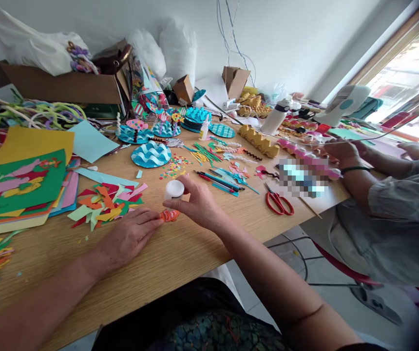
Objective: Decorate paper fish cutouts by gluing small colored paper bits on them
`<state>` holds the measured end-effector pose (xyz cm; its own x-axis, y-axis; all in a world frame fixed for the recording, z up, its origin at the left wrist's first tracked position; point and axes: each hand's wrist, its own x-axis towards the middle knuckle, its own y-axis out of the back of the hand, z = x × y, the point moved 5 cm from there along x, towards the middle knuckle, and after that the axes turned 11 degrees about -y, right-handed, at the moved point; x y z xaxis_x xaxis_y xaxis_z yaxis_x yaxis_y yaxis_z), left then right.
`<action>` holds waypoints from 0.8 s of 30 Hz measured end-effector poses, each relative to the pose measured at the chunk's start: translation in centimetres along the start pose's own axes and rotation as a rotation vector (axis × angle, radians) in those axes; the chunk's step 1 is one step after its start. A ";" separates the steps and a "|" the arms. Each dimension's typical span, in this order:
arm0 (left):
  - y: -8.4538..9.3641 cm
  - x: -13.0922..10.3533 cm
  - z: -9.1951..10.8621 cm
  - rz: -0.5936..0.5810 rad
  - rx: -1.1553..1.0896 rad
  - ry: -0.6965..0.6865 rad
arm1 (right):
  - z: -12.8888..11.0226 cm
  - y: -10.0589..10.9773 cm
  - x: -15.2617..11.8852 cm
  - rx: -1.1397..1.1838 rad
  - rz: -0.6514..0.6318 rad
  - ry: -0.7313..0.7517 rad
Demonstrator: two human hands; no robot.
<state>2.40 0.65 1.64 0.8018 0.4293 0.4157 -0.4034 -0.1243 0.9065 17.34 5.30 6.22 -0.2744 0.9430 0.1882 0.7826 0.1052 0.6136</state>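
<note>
My right hand is closed around a small white bottle, which looks like a glue bottle turned bottom up. It is held just above a small orange paper fish with lighter stripes; the bottle's tip is hidden. From the left, my left hand rests low on the table, its fingers together and their tips holding the edge of the fish. Paper scraps in several colours lie beyond my left hand. Past my right hand are a group of pens and a scatter of paper dots.
Red-handled scissors lie right of my forearm. Blue wavy discs and an upright glue bottle stand farther back. Coloured paper sheets are stacked at left. A co-worker's hands are at the far right, near a white bottle.
</note>
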 end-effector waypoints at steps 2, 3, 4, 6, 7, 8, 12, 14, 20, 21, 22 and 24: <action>-0.1 -0.1 -0.1 -0.004 0.003 -0.004 | -0.1 -0.4 0.1 0.008 -0.021 0.010; -0.2 -0.1 -0.1 -0.008 0.005 -0.009 | -0.1 -0.5 0.1 0.013 -0.027 0.012; -0.3 -0.2 -0.1 -0.012 0.007 -0.013 | -0.1 -0.6 0.2 0.015 -0.028 0.009; -0.3 -0.2 0.0 -0.014 0.012 -0.020 | 0.1 -0.4 0.4 0.010 -0.017 -0.003; -0.3 -0.2 0.0 -0.011 0.016 -0.023 | 0.2 -0.3 0.4 0.005 -0.005 -0.009; -0.2 -0.2 0.0 -0.007 0.021 -0.025 | 0.3 -0.1 0.4 0.001 0.006 -0.012; -0.3 -0.2 0.0 -0.007 0.032 -0.036 | 0.3 -0.2 0.3 0.017 -0.003 -0.007; -0.3 -0.2 0.0 -0.008 0.033 -0.041 | 0.3 -0.2 0.2 0.027 -0.017 -0.010; 0.0 0.0 0.1 0.027 0.021 -0.030 | 0.7 0.9 0.0 -0.017 0.031 -0.055; 0.0 0.0 0.1 0.032 0.017 -0.026 | 0.8 1.1 -0.1 -0.019 0.034 -0.060; 0.0 0.0 0.0 0.036 0.012 -0.024 | 0.8 1.2 -0.2 -0.020 0.038 -0.063; 0.0 0.0 0.0 0.038 0.003 -0.019 | 0.8 1.3 -0.4 -0.015 0.045 -0.058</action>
<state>2.37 0.61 1.63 0.7943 0.4069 0.4512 -0.4324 -0.1430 0.8903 18.93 5.36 6.33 -0.2059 0.9635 0.1709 0.7849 0.0583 0.6169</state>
